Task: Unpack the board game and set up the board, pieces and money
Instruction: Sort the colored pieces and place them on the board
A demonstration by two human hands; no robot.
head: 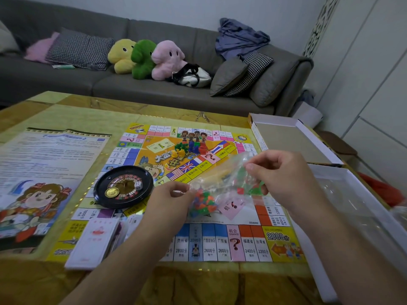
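Two hands (169,194) (284,172) on bag (220,183) of coloured pieces (203,201).

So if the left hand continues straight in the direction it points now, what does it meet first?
Probably the clear plastic bag of small coloured pieces that the left hand already pinches; beyond it is the right hand. Depth is unclear.

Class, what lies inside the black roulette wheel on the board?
Inside the roulette wheel lie a white die and a gold coin. What the coin covers cannot be seen.
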